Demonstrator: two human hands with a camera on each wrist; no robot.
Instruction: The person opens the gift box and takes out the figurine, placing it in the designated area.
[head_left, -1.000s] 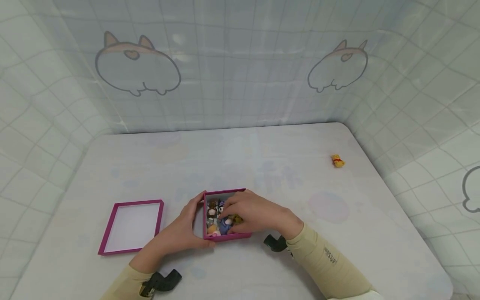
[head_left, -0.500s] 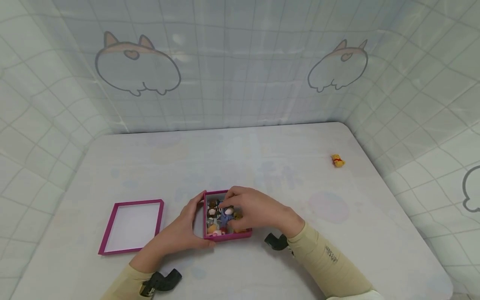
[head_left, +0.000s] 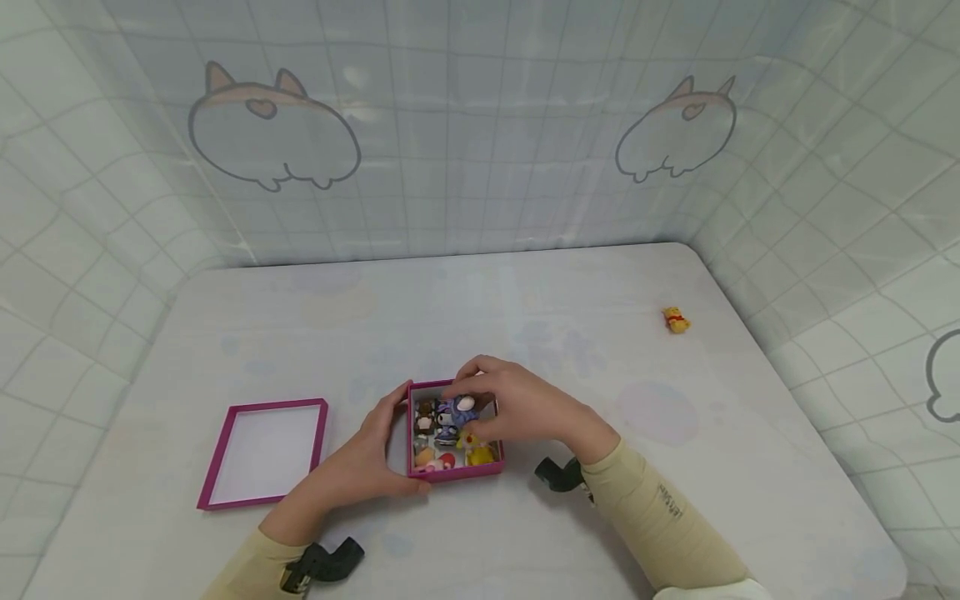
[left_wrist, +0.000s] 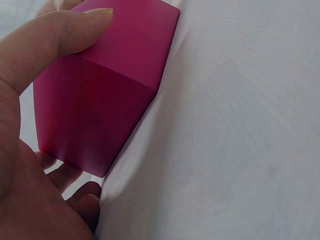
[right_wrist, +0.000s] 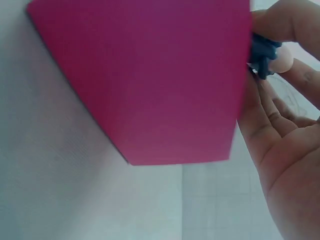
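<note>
A magenta box (head_left: 459,476) filled with several small figurines lies on the table in the head view. My left hand (head_left: 356,468) grips its left side, the thumb at the near wall and fingers round the far corner. Between the thumb and fingers of my right hand (head_left: 521,407) is a blue figurine (head_left: 463,407) with a pale muzzle, held over the box's right half. The right wrist view shows this blue figurine (right_wrist: 265,54) partly behind the box wall. Below it in the box lie a yellow figurine (head_left: 480,452) and a dark-haired figurine (head_left: 425,417).
A magenta-rimmed lid (head_left: 262,454), white inside, lies open side up to the left of the box. Far to the right on the white-covered table (head_left: 600,517) is a yellow bear figurine (head_left: 676,320) with a red top. A tiled-pattern curtain (head_left: 480,150) stands behind the table.
My right hand has raised the blue figurine from among the others and moved it toward the box's far right, uncovering the yellow figurine. My left hand and the box stay put.
</note>
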